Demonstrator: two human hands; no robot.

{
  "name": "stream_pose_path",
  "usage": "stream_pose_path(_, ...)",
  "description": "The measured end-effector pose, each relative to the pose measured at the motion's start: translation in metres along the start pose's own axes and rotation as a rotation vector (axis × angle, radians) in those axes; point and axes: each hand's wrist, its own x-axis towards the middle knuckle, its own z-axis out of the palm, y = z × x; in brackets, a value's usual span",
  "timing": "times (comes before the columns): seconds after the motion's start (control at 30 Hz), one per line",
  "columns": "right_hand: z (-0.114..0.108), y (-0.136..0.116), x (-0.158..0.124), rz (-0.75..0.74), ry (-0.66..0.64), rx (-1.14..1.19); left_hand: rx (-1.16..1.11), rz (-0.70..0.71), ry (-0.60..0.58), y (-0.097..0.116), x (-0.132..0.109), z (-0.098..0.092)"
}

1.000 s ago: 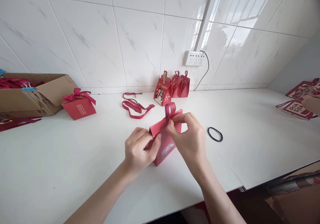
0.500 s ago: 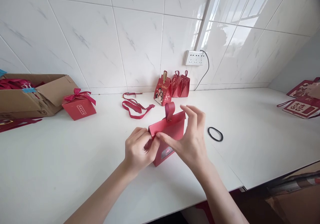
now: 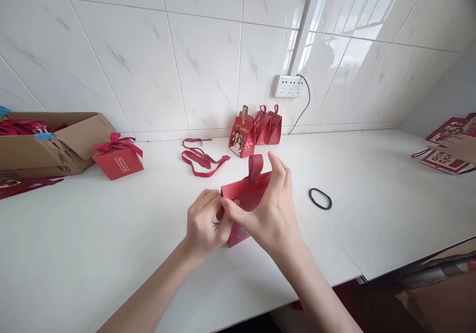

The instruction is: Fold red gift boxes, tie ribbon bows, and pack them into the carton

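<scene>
A small red gift box (image 3: 243, 196) with a ribbon loop on top stands on the white counter (image 3: 111, 234) in front of me. My left hand (image 3: 204, 224) pinches the box's left end with its fingers curled. My right hand (image 3: 268, 211) spans the box's top, thumb at the left corner near my left fingers and forefinger up by the ribbon loop.
Three finished red boxes (image 3: 255, 130) stand by the wall under a socket (image 3: 287, 85). Loose red ribbons (image 3: 203, 157) lie behind. A bowed red box (image 3: 118, 155) and a cardboard carton (image 3: 48, 142) sit at left. A black band (image 3: 320, 198) lies right. Another person's hand (image 3: 455, 147) handles red cards far right.
My right hand let go of the ribbon loop, and its thumb came down to the box's left corner beside my left fingers. The other person's hand moved among the cards.
</scene>
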Motion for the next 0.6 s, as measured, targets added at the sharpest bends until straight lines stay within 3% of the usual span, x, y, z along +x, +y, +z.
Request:
stream_pose_path(0.23,0.001,0.001,0.0,-0.018,0.03,0.005,-0.036,-0.025,0.012,0.0,0.0,0.001)
stream_pose_path(0.47,-0.005,0.001,0.002,-0.162,0.049,-0.056,0.006,-0.016,0.006,0.0,-0.002,0.001)
stream_pose_path(0.6,-0.016,0.019,0.006,-0.339,-0.117,-0.021,0.032,-0.056,0.003,-0.001,-0.001,0.001)
